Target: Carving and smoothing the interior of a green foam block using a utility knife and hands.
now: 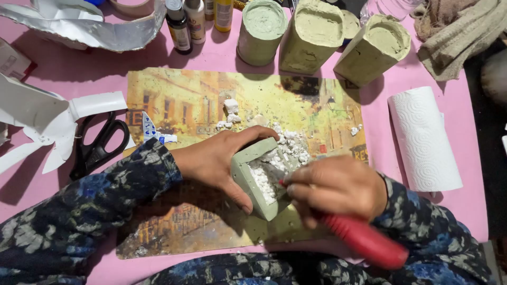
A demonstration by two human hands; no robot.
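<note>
- The left hand [211, 161] wraps around a pale green cast block [252, 179], thumb along the near side and fingers curled over the far edge, holding it tilted on its side above a printed placemat [179, 105] near the middle of the pink desk [470, 206].
- The right hand [335, 187] is closed tight on a red-handled tool [364, 240]; its tip is hidden inside the block's opening, where crumbly white foam filling [266, 177] sits.
- As a judgement, the digging goes best with short, shallow prying strokes aimed away from the left thumb, and the block braced against the mat so the thin green walls take no sideways force.
- Loose white crumbs [288, 140] lie scattered on the mat just beyond the block.
- 3 more green casts [317, 34] stand at the far edge: matte, chalky, 1 round and 2 squarish, each with a sunken top.
- Black scissors [97, 145] lie to the left beside cut white plastic pieces [42, 119]; a dimpled paper towel roll [425, 140] lies to the right.
</note>
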